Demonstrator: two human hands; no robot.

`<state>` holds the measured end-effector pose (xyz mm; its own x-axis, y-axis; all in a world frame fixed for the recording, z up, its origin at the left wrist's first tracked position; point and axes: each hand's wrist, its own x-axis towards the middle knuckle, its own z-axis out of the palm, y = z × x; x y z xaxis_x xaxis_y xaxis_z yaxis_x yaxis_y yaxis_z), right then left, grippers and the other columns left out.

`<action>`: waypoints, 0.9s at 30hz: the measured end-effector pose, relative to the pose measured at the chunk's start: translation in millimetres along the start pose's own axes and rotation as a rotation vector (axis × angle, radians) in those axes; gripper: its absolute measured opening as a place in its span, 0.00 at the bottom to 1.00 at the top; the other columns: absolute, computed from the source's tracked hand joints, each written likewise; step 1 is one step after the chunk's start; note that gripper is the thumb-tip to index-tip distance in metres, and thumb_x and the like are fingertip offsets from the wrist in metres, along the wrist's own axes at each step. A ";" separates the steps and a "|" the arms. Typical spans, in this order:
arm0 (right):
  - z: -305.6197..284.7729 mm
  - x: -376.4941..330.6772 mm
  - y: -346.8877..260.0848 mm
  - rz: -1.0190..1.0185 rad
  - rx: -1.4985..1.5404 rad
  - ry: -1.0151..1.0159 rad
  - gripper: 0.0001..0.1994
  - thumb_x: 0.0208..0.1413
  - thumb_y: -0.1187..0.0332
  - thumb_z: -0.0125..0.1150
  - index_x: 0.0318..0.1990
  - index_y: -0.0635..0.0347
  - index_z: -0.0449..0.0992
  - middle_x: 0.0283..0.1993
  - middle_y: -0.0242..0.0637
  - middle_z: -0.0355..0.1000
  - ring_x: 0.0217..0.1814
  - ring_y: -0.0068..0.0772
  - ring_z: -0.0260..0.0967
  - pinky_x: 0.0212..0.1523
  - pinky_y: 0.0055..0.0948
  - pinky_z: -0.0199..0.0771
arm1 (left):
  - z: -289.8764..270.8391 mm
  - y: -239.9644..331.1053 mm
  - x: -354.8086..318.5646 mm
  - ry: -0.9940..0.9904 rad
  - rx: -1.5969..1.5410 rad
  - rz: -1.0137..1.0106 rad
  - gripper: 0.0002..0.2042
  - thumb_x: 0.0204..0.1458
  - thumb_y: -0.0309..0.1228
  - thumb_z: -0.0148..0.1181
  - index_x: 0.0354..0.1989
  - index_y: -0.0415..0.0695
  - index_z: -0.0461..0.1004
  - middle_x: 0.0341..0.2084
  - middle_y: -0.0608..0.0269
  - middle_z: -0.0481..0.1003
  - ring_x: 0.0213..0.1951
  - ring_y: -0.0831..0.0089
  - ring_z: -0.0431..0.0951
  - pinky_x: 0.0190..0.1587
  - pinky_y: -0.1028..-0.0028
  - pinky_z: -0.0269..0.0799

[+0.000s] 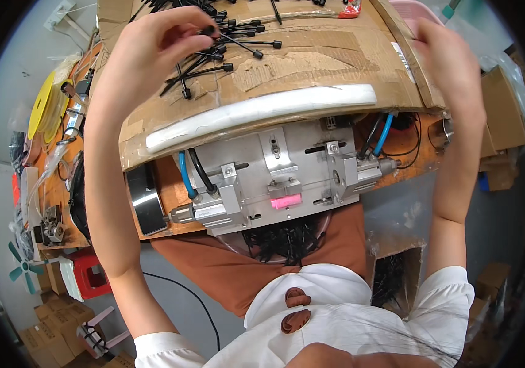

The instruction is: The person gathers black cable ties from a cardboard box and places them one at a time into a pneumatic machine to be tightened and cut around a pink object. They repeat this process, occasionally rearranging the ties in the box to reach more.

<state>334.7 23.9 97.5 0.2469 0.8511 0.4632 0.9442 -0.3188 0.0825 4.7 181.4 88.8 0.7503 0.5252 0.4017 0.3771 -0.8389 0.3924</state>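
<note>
My left hand (167,46) is over the cardboard-covered surface, thumb and fingers pinched on one end of a thin black rod with thick end caps (238,43). A pile of similar black rods (198,66) lies under and beside that hand. At the far right, my right hand (443,58) reaches past the cardboard's raised edge, close to a pink plastic basket (417,11); its fingers are mostly hidden. Between my forearms sits a metal fixture (244,153) with a cylinder at each side and a small pink block (286,201) at its front.
A white padded strip (262,116) runs along the front of the cardboard (311,61). Blue and black hoses (186,175) join the fixture. A dark phone-like slab (146,199) lies left of it. Black parts fill a clear bowl (238,245) on my lap and a box (391,276) at right.
</note>
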 end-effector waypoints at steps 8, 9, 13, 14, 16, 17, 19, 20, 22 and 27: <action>25.0 37.4 38.5 -0.134 0.090 0.031 0.10 0.55 0.65 0.58 0.36 0.64 0.75 0.34 0.48 0.75 0.40 0.49 0.73 0.38 0.40 0.70 | 36.8 37.5 -4.4 -0.011 -0.004 0.188 0.08 0.47 0.19 0.61 0.37 0.39 0.74 0.24 0.58 0.71 0.28 0.66 0.73 0.31 0.70 0.68; 27.2 38.6 12.6 -0.242 0.239 0.006 0.10 0.55 0.66 0.58 0.36 0.65 0.75 0.34 0.48 0.75 0.39 0.48 0.73 0.38 0.39 0.70 | 42.7 42.7 -12.6 -0.003 -0.002 0.224 0.08 0.46 0.19 0.61 0.36 0.38 0.74 0.25 0.57 0.71 0.29 0.64 0.73 0.32 0.69 0.68; 55.6 39.0 -115.8 -0.312 0.410 -0.135 0.08 0.51 0.73 0.58 0.38 0.67 0.75 0.32 0.48 0.75 0.37 0.46 0.75 0.37 0.36 0.74 | 66.1 60.8 -42.8 0.023 0.116 0.101 0.09 0.44 0.23 0.64 0.34 0.38 0.73 0.27 0.56 0.71 0.29 0.58 0.73 0.33 0.66 0.68; 62.4 39.2 -137.9 -0.376 0.314 -0.098 0.07 0.52 0.70 0.60 0.35 0.65 0.76 0.35 0.49 0.75 0.40 0.48 0.74 0.40 0.39 0.73 | 68.0 63.3 -48.1 0.098 0.191 0.078 0.09 0.43 0.24 0.65 0.33 0.38 0.73 0.27 0.56 0.70 0.29 0.58 0.73 0.33 0.66 0.68; 62.6 42.1 -153.0 -0.419 0.248 -0.176 0.07 0.51 0.71 0.61 0.34 0.66 0.75 0.35 0.50 0.75 0.41 0.49 0.74 0.40 0.40 0.74 | 61.5 66.0 -58.3 0.136 0.237 0.087 0.10 0.44 0.24 0.65 0.35 0.39 0.74 0.28 0.58 0.72 0.30 0.64 0.74 0.34 0.69 0.69; 62.0 40.3 -154.5 -0.459 0.177 -0.257 0.07 0.50 0.72 0.62 0.32 0.67 0.75 0.36 0.50 0.75 0.41 0.50 0.74 0.41 0.41 0.74 | 51.1 66.0 -65.1 0.117 0.048 -0.044 0.09 0.46 0.23 0.64 0.37 0.38 0.75 0.28 0.60 0.72 0.31 0.69 0.74 0.35 0.73 0.69; 57.3 34.2 -142.6 -0.526 0.132 -0.198 0.07 0.49 0.73 0.62 0.32 0.68 0.74 0.37 0.51 0.74 0.42 0.50 0.74 0.41 0.41 0.74 | 27.3 63.6 -78.3 0.124 -0.372 -0.278 0.09 0.49 0.19 0.61 0.40 0.36 0.76 0.30 0.66 0.75 0.35 0.81 0.73 0.39 0.80 0.69; 53.8 28.4 -134.7 -0.592 0.089 -0.135 0.07 0.49 0.73 0.62 0.32 0.68 0.73 0.38 0.52 0.74 0.42 0.50 0.73 0.41 0.42 0.74 | 16.3 62.3 -85.7 0.184 -0.495 -0.404 0.06 0.48 0.19 0.62 0.36 0.37 0.77 0.29 0.68 0.75 0.32 0.81 0.73 0.36 0.81 0.69; 48.3 16.8 -122.7 -0.530 0.003 -0.037 0.07 0.51 0.74 0.60 0.35 0.68 0.73 0.39 0.50 0.74 0.41 0.46 0.74 0.38 0.38 0.74 | -0.3 58.3 -97.2 0.287 -0.538 -0.519 0.07 0.48 0.17 0.61 0.36 0.37 0.77 0.32 0.69 0.74 0.31 0.81 0.71 0.38 0.82 0.67; 21.4 9.7 -102.2 -0.537 -0.054 0.347 0.10 0.52 0.77 0.53 0.42 0.66 0.72 0.30 0.50 0.74 0.33 0.45 0.74 0.35 0.36 0.73 | 35.4 84.8 -131.8 0.328 -0.195 -0.243 0.19 0.39 0.13 0.63 0.44 0.38 0.76 0.34 0.61 0.73 0.34 0.75 0.69 0.38 0.78 0.67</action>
<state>245.2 73.7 74.6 -0.3512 0.7164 0.6028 0.9020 0.0863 0.4231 -42.9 36.0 39.8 0.4290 0.7472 0.5076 0.3876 -0.6599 0.6437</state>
